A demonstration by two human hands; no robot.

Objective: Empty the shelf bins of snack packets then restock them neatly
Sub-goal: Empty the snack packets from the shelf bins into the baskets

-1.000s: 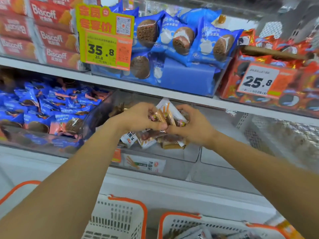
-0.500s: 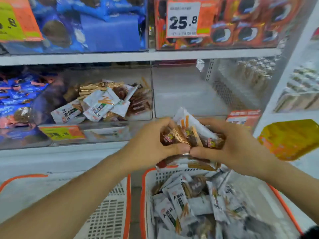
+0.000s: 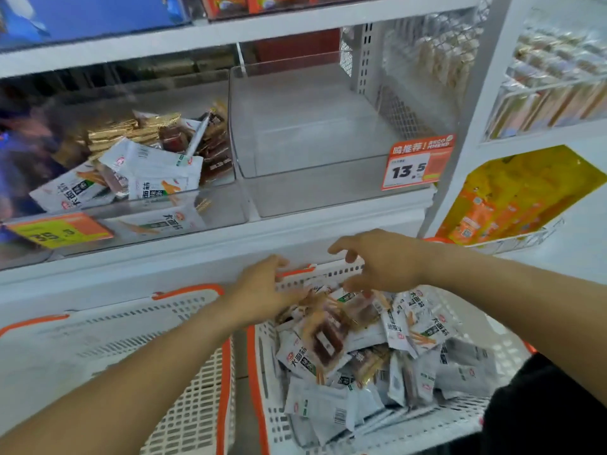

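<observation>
Left hand (image 3: 262, 292) and right hand (image 3: 382, 261) above the far end of the white slotted plastic basket with orange rim (image 3: 328, 435) — both grips wide, fingers spread, holding nothing. Just beneath the grips, loose white and brown snack packets (image 3: 331, 343) heaped in that basket. Up and left of the grips, clear plastic shelf bin (image 3: 216, 211) with more packets (image 3: 147, 165) inside; directly above the right grip, a bare clear bin (image 3: 315, 133) carrying an orange price tag (image 3: 415, 164).

An orange price tag (image 3: 414, 165) reading 13.5 hangs near yellow bags (image 3: 519, 195) in a side rack.
</observation>
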